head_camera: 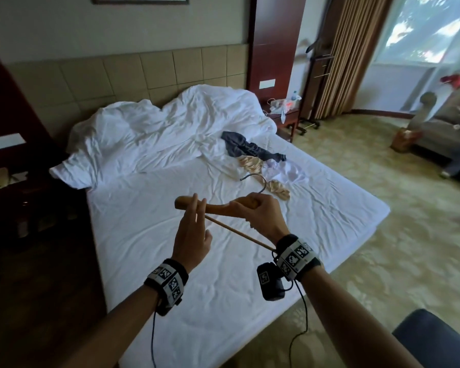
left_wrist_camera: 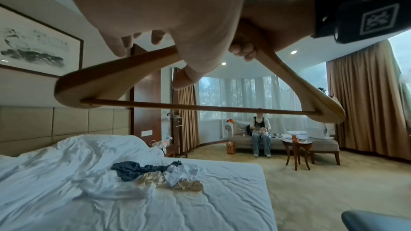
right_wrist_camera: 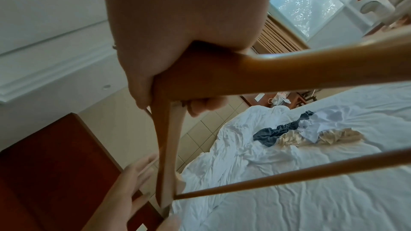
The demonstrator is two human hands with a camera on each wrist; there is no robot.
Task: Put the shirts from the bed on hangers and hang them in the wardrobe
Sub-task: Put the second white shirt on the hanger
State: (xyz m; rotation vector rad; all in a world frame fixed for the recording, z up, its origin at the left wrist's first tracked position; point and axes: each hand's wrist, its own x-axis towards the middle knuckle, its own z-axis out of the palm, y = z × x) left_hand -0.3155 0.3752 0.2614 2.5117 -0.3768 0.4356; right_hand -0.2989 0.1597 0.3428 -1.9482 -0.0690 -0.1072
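Observation:
My right hand (head_camera: 260, 211) grips a wooden hanger (head_camera: 215, 208) at its middle, just under the metal hook, and holds it level above the bed (head_camera: 223, 301). My left hand (head_camera: 193, 232) is open, its straight fingers lying against the hanger's left arm. The same hanger (left_wrist_camera: 200, 107) fills the left wrist view, and in the right wrist view the hanger (right_wrist_camera: 289, 73) sits in my curled right hand (right_wrist_camera: 177, 24). Three crumpled shirts lie together farther up the bed: a dark grey one (head_camera: 247, 148), a beige satin one (head_camera: 279, 191) and a pale white one (head_camera: 290, 171).
A rumpled white duvet (head_camera: 157, 128) is bunched at the headboard. Dark wooden furniture (head_camera: 24, 208) stands left of the bed, a nightstand (head_camera: 284, 115) at its far right. A person (left_wrist_camera: 260, 134) sits on a sofa beside a round table (left_wrist_camera: 298, 143). A blue chair (head_camera: 436, 341) is near right.

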